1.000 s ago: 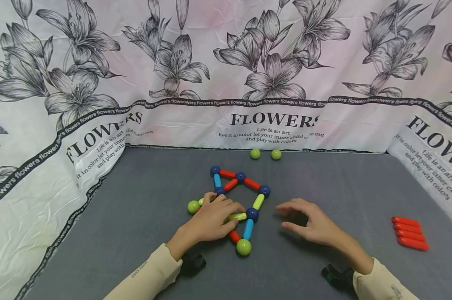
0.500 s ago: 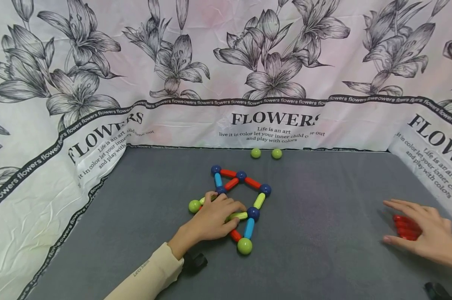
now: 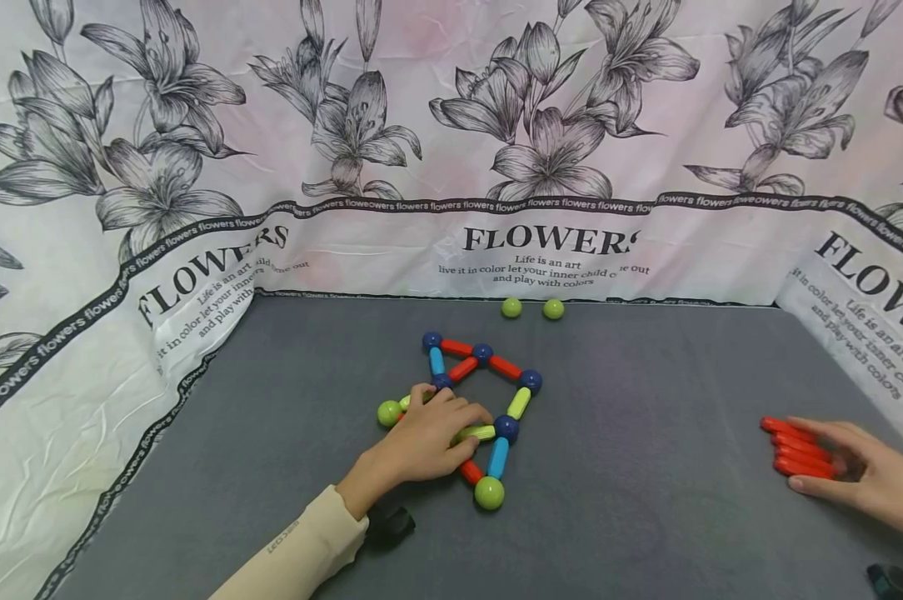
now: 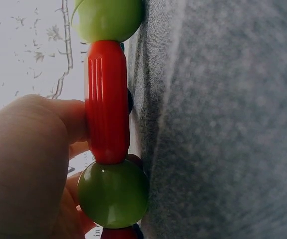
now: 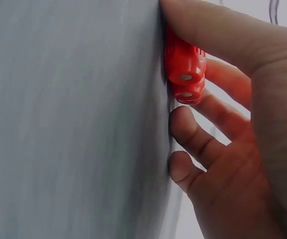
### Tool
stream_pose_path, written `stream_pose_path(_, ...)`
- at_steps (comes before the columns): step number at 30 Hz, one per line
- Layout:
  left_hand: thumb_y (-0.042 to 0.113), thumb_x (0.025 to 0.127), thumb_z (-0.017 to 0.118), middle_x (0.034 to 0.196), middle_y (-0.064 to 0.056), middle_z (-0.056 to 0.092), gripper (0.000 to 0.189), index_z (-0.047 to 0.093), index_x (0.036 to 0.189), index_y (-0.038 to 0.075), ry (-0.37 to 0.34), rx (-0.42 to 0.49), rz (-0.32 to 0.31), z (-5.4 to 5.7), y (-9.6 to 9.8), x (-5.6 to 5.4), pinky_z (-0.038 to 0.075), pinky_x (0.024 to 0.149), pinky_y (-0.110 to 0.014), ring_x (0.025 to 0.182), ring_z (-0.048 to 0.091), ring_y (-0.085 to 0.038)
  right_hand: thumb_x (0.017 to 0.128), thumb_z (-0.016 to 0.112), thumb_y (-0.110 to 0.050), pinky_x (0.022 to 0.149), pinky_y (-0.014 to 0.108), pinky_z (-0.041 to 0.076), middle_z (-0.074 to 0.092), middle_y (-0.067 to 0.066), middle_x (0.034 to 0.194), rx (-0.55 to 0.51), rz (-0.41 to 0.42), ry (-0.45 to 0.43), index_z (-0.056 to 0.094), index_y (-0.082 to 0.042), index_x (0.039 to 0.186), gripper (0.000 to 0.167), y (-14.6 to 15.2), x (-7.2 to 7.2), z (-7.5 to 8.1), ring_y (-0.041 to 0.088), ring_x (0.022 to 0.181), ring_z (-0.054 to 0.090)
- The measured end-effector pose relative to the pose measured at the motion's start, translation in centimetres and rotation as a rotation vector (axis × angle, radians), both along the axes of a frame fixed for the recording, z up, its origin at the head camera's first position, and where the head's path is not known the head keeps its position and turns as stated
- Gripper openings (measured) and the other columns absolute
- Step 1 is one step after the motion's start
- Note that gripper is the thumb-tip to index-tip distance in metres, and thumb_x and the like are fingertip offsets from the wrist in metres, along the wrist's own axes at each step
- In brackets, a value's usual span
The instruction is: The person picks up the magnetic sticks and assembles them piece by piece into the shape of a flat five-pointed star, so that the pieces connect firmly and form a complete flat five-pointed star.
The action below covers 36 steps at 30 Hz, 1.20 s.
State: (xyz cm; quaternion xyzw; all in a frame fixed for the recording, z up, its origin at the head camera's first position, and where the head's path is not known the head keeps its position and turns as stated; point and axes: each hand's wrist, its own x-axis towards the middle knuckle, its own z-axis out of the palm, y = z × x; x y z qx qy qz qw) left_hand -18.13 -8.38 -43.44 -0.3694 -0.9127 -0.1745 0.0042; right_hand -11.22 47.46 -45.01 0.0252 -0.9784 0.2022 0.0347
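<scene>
A flat frame of magnetic building sticks joined by dark blue balls and green balls lies mid-table. Over its near left part my left hand holds it with bent fingers, hiding some joints. In the left wrist view, the thumb touches a red stick between two green balls, and fingers show behind the lower green ball. At the right, my right hand grips a row of several loose red sticks between thumb and fingers. The right wrist view shows red stick ends beside the fingers.
Two loose green balls sit at the back edge of the dark grey table. A flower-printed cloth stands up behind and along the sides. A black wrist strap piece is by the left sleeve.
My right hand has gone from beside the frame to the far right, taken hold of the red sticks and shifted them slightly left. The left hand stays in place.
</scene>
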Motion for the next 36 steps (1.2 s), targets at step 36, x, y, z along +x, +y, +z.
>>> stream_pose_path(36,0.023,0.095,0.057,0.101,0.015,0.068,0.026,0.066,0.119,0.028,-0.024,0.024,0.041,0.0,-0.4,-0.3,0.022,0.111,-0.058,0.097,0.047,-0.010,0.079,0.089,-0.026,0.086,0.032,0.034,0.050,0.012,0.135,-0.309,0.349,0.181,0.060,-0.015,0.139,0.067,-19.9,-10.8,-0.8,0.016,0.100,0.044)
